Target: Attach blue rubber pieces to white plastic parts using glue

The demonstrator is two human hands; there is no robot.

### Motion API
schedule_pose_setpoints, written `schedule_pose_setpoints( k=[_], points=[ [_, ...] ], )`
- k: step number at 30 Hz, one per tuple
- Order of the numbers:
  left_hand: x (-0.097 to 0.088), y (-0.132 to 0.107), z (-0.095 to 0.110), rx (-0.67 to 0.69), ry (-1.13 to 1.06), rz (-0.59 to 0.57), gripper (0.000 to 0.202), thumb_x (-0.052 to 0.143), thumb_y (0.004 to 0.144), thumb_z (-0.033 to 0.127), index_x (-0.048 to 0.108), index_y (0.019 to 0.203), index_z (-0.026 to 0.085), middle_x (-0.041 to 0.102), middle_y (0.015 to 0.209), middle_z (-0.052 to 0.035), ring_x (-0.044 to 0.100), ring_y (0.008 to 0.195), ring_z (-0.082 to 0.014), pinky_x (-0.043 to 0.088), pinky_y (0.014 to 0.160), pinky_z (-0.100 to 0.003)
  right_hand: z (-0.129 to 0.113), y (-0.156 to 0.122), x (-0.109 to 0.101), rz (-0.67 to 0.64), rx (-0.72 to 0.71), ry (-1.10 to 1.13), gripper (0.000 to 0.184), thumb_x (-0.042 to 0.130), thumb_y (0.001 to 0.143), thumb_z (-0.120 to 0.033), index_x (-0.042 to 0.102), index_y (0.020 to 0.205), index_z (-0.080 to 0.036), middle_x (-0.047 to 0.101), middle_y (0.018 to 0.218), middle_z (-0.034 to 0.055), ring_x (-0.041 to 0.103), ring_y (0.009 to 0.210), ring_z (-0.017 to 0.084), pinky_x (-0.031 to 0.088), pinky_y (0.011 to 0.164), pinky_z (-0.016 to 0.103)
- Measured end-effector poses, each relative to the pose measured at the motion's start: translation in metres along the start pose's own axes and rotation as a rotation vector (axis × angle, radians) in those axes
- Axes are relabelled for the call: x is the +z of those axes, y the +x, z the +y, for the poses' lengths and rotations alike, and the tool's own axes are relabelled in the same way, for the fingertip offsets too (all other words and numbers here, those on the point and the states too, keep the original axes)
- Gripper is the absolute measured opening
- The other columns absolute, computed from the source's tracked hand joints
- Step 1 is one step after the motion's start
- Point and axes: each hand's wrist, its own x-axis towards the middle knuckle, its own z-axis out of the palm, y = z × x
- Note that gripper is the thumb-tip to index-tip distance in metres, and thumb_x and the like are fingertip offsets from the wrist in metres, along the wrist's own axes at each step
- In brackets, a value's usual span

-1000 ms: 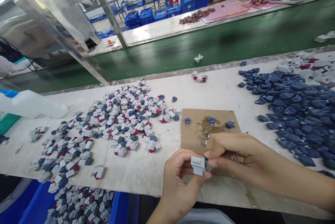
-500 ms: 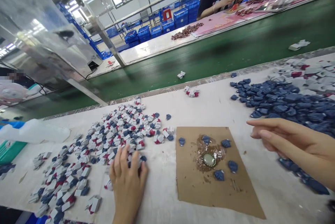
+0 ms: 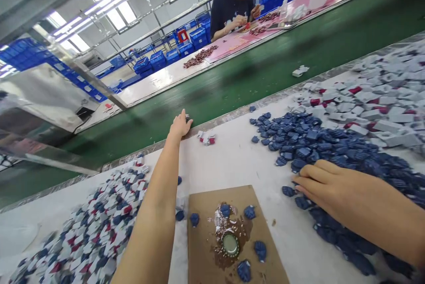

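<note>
My left hand point(image 3: 181, 125) is stretched far out to the near edge of the green conveyor belt point(image 3: 232, 84). A small grey-white plastic piece point(image 3: 187, 117) shows between its forefinger and thumb. At the near edge of a heap of small dark-blue ridged pieces point(image 3: 305, 135), my right hand point(image 3: 327, 186) is closed, fingertips pinched together; what they hold is hidden. Between my arms lies a brown cardboard sheet point(image 3: 202, 253). On it are a bottle cap point(image 3: 230, 244) in a wet, shiny patch and several blue pieces point(image 3: 260, 250) set around it.
Left of my left arm spreads a heap of grey, red and blue assembled pieces point(image 3: 99, 226). Grey and red parts point(image 3: 381, 102) are piled at the right. Another pale piece point(image 3: 300, 71) rides on the belt. Across it, a person point(image 3: 229, 13) works at a pink-covered table point(image 3: 226, 49).
My left hand has gone from the assembled heap forward to the belt's edge, at the pale piece. My right hand has lowered onto the blue heap and closed. The view has turned right.
</note>
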Motion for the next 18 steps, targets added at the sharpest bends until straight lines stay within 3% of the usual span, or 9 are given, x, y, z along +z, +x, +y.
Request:
schedule_pose_setpoints(
  k=[3,8,11,14,16,18],
  points=[
    [0.009,0.008,0.000,-0.054,-0.018,0.024,0.035,0.060,0.092,0.034,0.059,0.123,0.018,0.060,0.128,-0.0102,0.060,0.112,-0.0263,0.049,0.095,-0.051,0.005,0.010,-0.003,-0.032,-0.146,-0.128,0.033,0.046,0.079,0.001,0.072,0.091,-0.016,0.064,0.077,0.0096,0.057,0.070,0.024,0.042,0.059,0.033],
    [-0.026,-0.046,-0.014,-0.069,-0.155,0.122,0.028,0.050,0.094,0.030,0.051,0.117,0.015,0.064,0.096,-0.0099,0.062,0.089,-0.0247,0.047,0.079,-0.038,0.022,0.053,0.013,-0.212,-0.146,-0.094,0.026,0.052,0.068,0.006,0.068,0.074,-0.014,0.066,0.080,0.0116,0.058,0.080,0.026,0.037,0.059,0.031],
    [-0.050,-0.106,-0.029,-0.088,-0.305,0.137,0.027,0.047,0.093,0.032,0.046,0.115,0.017,0.055,0.075,-0.0014,0.056,0.070,-0.0198,0.043,0.066,-0.030,0.018,0.068,0.014,-0.264,-0.156,-0.007,0.017,0.055,0.078,-0.003,0.065,0.072,-0.015,0.067,0.081,0.0120,0.060,0.083,0.026,0.040,0.062,0.031],
    [-0.064,-0.184,-0.044,-0.131,-0.474,0.064,0.032,0.040,0.092,0.042,0.049,0.112,0.019,0.049,0.070,0.0024,0.047,0.056,-0.0141,0.037,0.052,-0.024,-0.005,0.065,0.003,-0.293,-0.125,0.086,0.017,0.048,0.092,-0.018,0.065,0.087,-0.015,0.068,0.075,0.0093,0.063,0.070,0.021,0.043,0.055,0.028],
    [-0.068,-0.237,-0.051,-0.214,-0.735,-0.053,0.044,0.032,0.091,0.051,0.052,0.113,0.018,0.047,0.071,0.0024,0.040,0.050,-0.0113,0.029,0.043,-0.021,-0.028,0.058,-0.005,-0.384,-0.064,0.327,0.024,0.042,0.096,-0.027,0.064,0.097,-0.018,0.068,0.072,0.0051,0.062,0.060,0.016,0.044,0.051,0.025],
    [-0.067,-0.282,-0.054,-0.340,-1.113,-0.179,0.050,0.037,0.087,0.054,0.054,0.117,0.018,0.045,0.072,0.0027,0.036,0.048,-0.0092,0.023,0.039,-0.018,-0.055,0.051,-0.011,-0.524,0.065,0.691,0.029,0.042,0.095,-0.035,0.066,0.103,-0.022,0.070,0.077,0.0029,0.061,0.058,0.014,0.045,0.050,0.023]
  ],
)
